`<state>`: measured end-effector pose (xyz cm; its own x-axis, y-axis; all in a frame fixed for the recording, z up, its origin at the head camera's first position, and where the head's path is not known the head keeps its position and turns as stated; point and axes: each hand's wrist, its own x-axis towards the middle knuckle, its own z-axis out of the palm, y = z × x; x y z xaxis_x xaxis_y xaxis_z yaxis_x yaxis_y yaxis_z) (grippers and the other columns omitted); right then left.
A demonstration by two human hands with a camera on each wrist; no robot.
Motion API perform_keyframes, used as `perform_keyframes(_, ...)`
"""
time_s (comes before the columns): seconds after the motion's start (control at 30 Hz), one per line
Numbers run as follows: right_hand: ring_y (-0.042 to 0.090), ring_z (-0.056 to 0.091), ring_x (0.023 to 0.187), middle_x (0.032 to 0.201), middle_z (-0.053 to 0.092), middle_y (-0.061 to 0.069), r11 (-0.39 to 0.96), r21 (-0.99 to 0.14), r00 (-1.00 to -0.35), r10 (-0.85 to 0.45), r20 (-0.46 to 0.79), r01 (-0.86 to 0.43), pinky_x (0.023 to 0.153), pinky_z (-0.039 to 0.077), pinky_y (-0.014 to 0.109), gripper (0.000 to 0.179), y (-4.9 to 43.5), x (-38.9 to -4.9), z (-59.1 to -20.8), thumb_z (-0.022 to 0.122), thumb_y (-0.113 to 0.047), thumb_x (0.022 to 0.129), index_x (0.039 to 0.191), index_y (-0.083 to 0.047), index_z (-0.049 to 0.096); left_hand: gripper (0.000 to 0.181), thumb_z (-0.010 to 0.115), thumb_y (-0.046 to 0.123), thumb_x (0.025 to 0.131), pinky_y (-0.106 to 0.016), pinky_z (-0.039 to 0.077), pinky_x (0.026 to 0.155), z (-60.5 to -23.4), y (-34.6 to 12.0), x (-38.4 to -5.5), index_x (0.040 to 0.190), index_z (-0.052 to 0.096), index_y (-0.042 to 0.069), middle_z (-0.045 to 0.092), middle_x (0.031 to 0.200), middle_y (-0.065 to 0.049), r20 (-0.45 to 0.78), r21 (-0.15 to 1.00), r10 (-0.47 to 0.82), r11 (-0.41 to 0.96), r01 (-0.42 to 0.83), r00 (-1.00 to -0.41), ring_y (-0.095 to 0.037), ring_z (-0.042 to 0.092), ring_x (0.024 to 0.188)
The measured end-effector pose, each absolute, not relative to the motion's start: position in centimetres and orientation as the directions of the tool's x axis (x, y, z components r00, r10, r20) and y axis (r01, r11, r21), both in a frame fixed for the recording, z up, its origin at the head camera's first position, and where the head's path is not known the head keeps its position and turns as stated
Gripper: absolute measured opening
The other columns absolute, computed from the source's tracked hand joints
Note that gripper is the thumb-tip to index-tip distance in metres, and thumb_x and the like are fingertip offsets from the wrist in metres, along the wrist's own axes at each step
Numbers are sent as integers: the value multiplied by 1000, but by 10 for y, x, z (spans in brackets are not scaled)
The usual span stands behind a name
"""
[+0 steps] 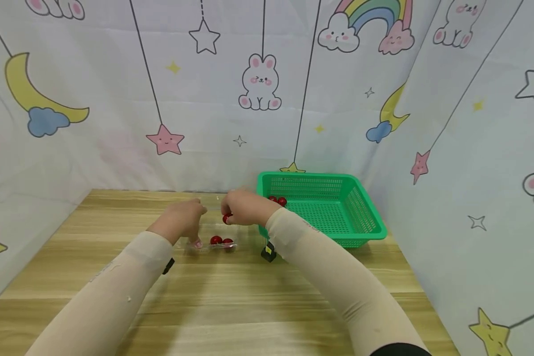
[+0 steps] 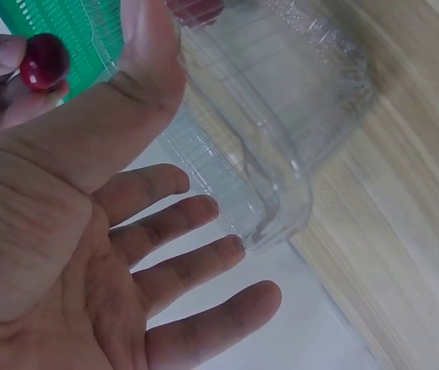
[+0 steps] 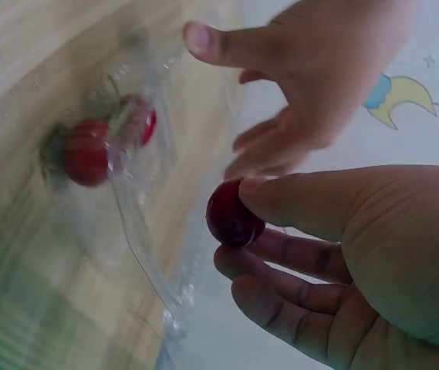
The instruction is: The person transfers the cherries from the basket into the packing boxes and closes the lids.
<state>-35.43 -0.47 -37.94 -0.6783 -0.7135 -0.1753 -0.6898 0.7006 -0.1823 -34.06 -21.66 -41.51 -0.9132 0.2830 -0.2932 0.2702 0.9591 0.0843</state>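
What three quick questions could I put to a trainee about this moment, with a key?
1. Which hand pinches a red fruit?

2. Seen from the head camera, where is the green basket relative to the clear plastic container?
A) To its left
B) To its right
C) On top of it

3. True or false: in the head view, two red fruits show inside the green basket.

Key:
1. The right hand.
2. B.
3. True.

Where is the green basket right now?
In the head view, the green basket sits at the back right of the table, just right of the right hand, with two red fruits inside its left end.
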Motion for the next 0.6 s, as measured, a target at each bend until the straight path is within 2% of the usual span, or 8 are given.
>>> perform_keyframes(0.17, 13, 73, 95, 113, 82, 2, 680, -116, -656, -730, -190, -724, 90, 63, 27, 14, -19, -351, -398, 76, -20, 111, 118, -10, 83, 109, 108, 39, 74, -63, 60, 114, -410, -213, -331, 164, 59, 2, 49, 173, -27, -286, 87, 281, 960, 267, -916, -48, 64, 147)
perform_keyframes(0.33, 13, 74, 95, 112, 82, 1, 683, -46, -665, -723, -190, -729, 90, 64, 27, 13, -27, -352, -415, 76, -19, 111, 118, -11, 83, 109, 109, 39, 73, -60, 62, 110, -408, -212, -327, 163, 60, 2, 56, 165, -23, -275, 81, 288, 958, 277, -917, -44, 68, 139)
perform_keyframes(0.6, 13, 75, 93, 109, 83, -1, 669, -22, -654, -733, -185, -743, 87, 64, 28, 10, -32, -357, -431, 76, -19, 111, 116, -13, 82, 108, 109, 38, 73, -60, 63, 109, -408, -212, -329, 162, 61, 3, 57, 165, -23, -258, 69, 299, 954, 291, -919, -43, 70, 136)
